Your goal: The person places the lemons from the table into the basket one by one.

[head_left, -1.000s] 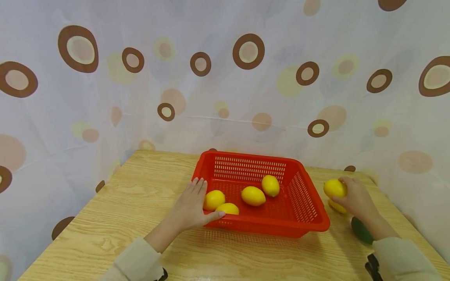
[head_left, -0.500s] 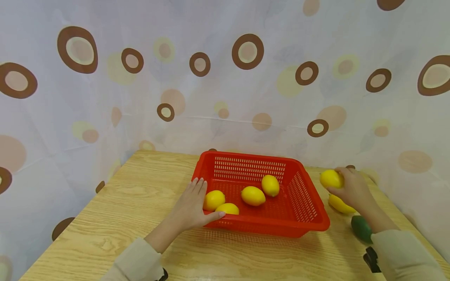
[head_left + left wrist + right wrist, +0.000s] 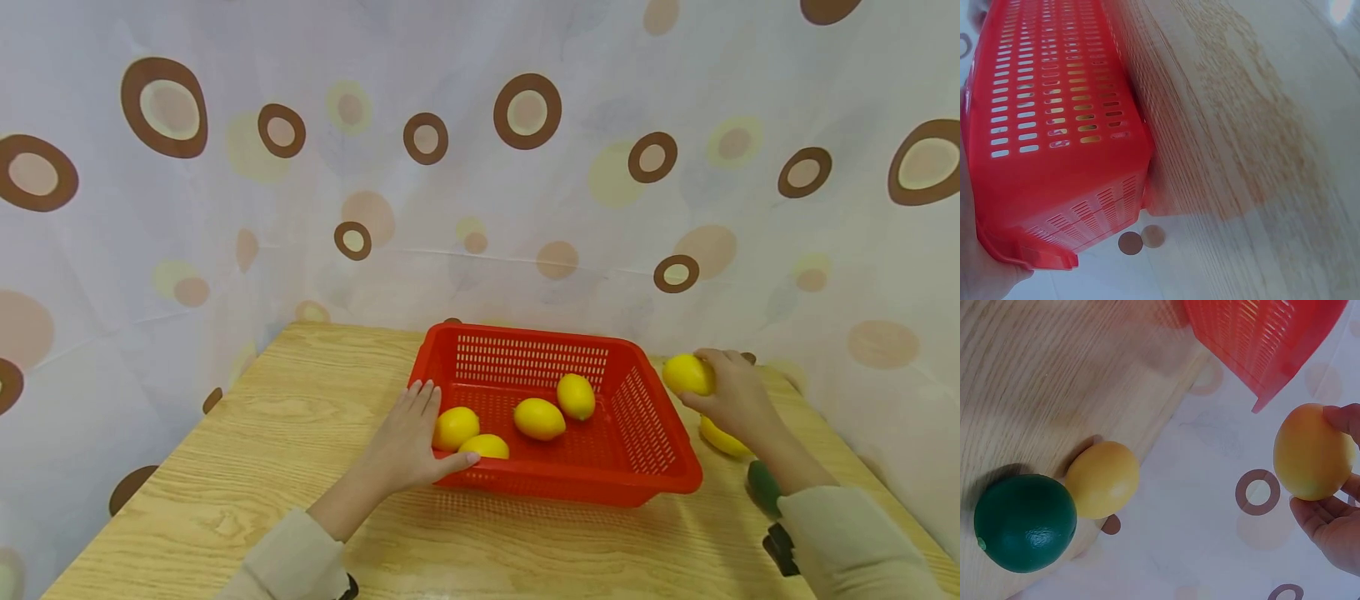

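Observation:
My right hand [image 3: 738,397] grips a yellow lemon [image 3: 687,374] between thumb and fingers, raised just off the right side of a red plastic basket [image 3: 577,481]. In the right wrist view the held lemon [image 3: 1311,452] hangs above the table. My left hand [image 3: 397,444] rests on the basket's left front corner, fingers straight over the left rim and thumb along the front rim. Inside the basket lie several lemons [image 3: 539,419]. Under my right wrist, on the table, are another yellow fruit [image 3: 1104,480] and a dark green fruit [image 3: 1025,523], side by side.
The basket stands on a wood-grain table [image 3: 300,417]. A pale curtain [image 3: 450,192] with brown ringed spots hangs behind the table and along both sides. The table's right edge runs close beside the loose fruits.
My right hand has lifted the lemon off the table's right side and carried it left toward the basket, uncovering more of the yellow fruit below. My left hand keeps its place.

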`<action>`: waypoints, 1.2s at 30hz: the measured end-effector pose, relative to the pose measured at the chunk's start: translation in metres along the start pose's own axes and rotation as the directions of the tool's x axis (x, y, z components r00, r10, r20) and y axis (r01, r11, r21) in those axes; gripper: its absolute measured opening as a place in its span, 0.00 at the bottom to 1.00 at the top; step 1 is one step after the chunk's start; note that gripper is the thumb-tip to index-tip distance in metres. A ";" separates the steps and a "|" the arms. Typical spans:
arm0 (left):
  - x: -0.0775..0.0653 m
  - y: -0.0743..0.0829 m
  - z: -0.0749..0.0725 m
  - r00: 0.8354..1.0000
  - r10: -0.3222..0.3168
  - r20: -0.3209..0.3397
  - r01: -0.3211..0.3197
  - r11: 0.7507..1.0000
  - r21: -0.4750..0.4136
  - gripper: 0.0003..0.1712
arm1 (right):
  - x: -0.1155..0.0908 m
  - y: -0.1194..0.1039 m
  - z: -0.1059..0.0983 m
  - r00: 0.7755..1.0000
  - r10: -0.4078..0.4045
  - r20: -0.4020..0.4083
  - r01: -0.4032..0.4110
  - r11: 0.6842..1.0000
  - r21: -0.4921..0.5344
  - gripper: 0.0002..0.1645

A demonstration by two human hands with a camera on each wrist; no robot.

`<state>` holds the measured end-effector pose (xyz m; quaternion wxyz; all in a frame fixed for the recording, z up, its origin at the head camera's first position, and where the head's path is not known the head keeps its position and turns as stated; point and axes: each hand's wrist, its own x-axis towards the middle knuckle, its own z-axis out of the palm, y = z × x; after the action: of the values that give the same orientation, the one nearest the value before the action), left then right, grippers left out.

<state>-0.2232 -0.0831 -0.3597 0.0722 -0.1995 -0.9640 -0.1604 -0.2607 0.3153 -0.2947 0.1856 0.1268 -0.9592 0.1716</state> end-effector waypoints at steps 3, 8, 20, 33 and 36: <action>0.000 0.000 0.000 1.000 0.003 -0.003 -0.003 1.000 0.000 0.56 | 0.001 -0.004 0.001 1.000 0.000 0.011 0.000 1.000 0.003 0.32; 0.000 0.000 0.000 1.000 0.005 -0.008 -0.005 1.000 0.002 0.56 | 0.002 -0.009 0.002 1.000 0.003 0.029 -0.004 1.000 0.021 0.32; 0.001 0.000 0.002 1.000 0.003 -0.015 -0.003 1.000 0.005 0.56 | 0.005 -0.020 0.008 0.999 0.005 0.047 -0.007 0.999 0.043 0.33; 0.001 -0.001 0.001 1.000 -0.005 0.003 0.005 1.000 -0.004 0.57 | 0.008 -0.030 0.018 0.996 -0.006 0.087 0.000 0.998 0.070 0.31; 0.001 -0.001 0.002 1.000 -0.003 0.002 0.003 1.000 -0.006 0.57 | 0.009 -0.034 0.019 0.996 -0.023 0.091 0.017 0.998 0.067 0.31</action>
<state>-0.2251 -0.0827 -0.3613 0.0707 -0.1984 -0.9638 -0.1632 -0.2639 0.2752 -0.2984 0.1389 0.1504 -0.9591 0.1956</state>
